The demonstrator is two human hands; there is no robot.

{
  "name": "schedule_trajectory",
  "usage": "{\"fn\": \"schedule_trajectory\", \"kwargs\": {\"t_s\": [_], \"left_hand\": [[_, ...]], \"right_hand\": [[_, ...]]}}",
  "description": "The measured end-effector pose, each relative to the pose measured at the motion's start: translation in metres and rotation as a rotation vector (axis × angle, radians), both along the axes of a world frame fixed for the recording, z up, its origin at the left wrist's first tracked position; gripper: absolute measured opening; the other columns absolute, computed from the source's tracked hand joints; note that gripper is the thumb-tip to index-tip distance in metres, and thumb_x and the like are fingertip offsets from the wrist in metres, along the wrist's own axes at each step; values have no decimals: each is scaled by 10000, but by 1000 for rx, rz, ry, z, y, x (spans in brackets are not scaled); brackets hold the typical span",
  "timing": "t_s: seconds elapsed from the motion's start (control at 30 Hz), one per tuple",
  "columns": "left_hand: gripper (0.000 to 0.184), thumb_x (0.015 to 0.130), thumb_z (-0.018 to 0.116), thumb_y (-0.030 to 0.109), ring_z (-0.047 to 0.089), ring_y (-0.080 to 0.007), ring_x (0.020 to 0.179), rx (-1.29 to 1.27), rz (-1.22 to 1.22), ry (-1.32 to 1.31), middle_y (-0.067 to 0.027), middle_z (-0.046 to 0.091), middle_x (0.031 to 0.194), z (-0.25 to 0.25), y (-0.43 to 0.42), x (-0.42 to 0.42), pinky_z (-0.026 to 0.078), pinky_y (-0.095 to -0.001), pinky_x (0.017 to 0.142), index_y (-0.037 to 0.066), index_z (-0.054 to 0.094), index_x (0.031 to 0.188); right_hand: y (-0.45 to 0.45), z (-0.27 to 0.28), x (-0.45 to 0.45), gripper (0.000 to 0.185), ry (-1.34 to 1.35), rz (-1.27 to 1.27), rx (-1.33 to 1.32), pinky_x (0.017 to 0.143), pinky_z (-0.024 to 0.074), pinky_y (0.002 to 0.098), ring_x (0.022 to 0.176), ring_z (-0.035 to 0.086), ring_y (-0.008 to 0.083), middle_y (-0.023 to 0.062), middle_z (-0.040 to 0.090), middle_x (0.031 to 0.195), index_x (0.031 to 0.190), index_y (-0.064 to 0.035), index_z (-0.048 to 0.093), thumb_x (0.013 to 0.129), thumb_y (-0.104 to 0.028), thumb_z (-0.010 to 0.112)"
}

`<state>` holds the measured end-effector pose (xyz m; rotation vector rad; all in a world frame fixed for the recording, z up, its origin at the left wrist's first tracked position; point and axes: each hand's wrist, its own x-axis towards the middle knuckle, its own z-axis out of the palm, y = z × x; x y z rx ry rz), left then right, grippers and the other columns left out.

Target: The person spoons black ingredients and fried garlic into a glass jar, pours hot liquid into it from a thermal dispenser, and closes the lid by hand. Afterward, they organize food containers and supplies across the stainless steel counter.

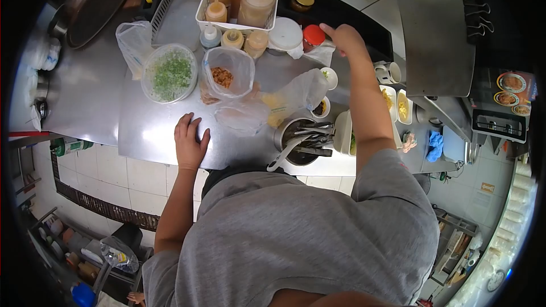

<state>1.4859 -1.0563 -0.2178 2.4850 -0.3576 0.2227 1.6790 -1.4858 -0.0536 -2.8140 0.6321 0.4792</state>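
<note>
My left hand (190, 140) rests on the front part of the steel counter (145, 131) with its fingers stretched out and nothing in it. At the back right, my right hand (346, 41) is beside a red-lidded jar (313, 35); a finger points out near the lid and nothing shows in the hand. A white-lidded tub (285, 35) stands left of that jar. Between my arms are a bag-lined container of brown crispy bits (222, 77), a clear bag with yellow contents (284, 102) and a metal pot of utensils (298, 142).
Chopped green herbs fill a round tub (170, 74) on the left. Sauce bottles crowd a white basket (239, 25) behind. Small cups (329, 78) and foam boxes (404, 107) flank my right arm. Another person's hand (136, 297) shows at the lower left.
</note>
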Motion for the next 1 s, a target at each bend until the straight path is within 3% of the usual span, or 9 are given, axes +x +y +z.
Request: {"fn": "schedule_trajectory", "kwargs": {"t_s": [0.07,0.17,0.27,0.37,0.47,0.5,0.6,0.77,1.0], "left_hand": [[375,788,707,208,454,-356,1217,-1,5,3,-139,500,1276,0,-1,-1,360,-463,1015,56,584,1108],[371,789,707,209,454,-356,1215,-5,0,-2,-139,500,1276,-1,-2,0,362,-465,1012,55,586,1103],[370,789,706,210,455,-358,1213,1,1,-2,-140,501,1275,-1,-1,-1,362,-466,1011,54,586,1102],[371,790,705,209,457,-360,1210,1,2,1,-141,502,1274,0,-2,0,361,-466,1014,52,584,1103],[369,788,706,208,459,-361,1208,12,5,-7,-140,505,1270,1,-2,0,362,-469,1013,55,585,1102],[370,788,706,208,458,-361,1209,5,3,-9,-140,506,1269,0,-2,0,362,-469,1013,57,586,1103],[373,787,707,207,455,-362,1214,-7,1,-7,-140,508,1270,-1,-2,-1,361,-471,1014,60,586,1108],[378,785,706,203,452,-361,1222,8,2,4,-142,506,1275,0,-2,0,361,-471,1016,59,585,1114],[391,771,718,193,462,-357,1207,8,6,13,-148,503,1282,0,-3,0,364,-462,1013,56,584,1112]], "right_hand": [[-13,-26,-7,733,-272,171,-26,886,500,393,1036,632,342,195,671,1048,1242,-22,557,816,-615,607],[-8,-53,-13,723,-389,430,-6,933,476,405,1120,585,357,222,603,1197,1339,-41,461,835,-530,634],[5,-40,-7,683,-245,-100,62,978,449,407,1200,522,363,255,512,1298,1370,-74,430,843,-447,655],[-2,-69,-15,667,-425,142,134,983,450,400,1173,526,379,245,484,1297,1338,-80,440,774,-278,736],[4,-95,-20,680,-585,276,256,983,449,392,1159,536,363,192,532,1235,1313,-149,467,706,-214,766],[10,-99,-19,710,-645,241,307,971,461,380,1126,553,351,149,536,1218,1266,-179,489,624,-150,793],[8,-89,-24,697,-576,182,301,943,477,391,1077,571,342,161,524,1200,1229,-118,503,591,-106,782],[4,-78,-34,695,-720,105,284,924,485,385,1068,577,326,144,552,1165,1199,-124,513,568,-126,803],[-13,-5,-13,683,-900,99,175,909,488,388,1057,582,342,163,565,1163,1193,-87,525,577,-181,805]]}}
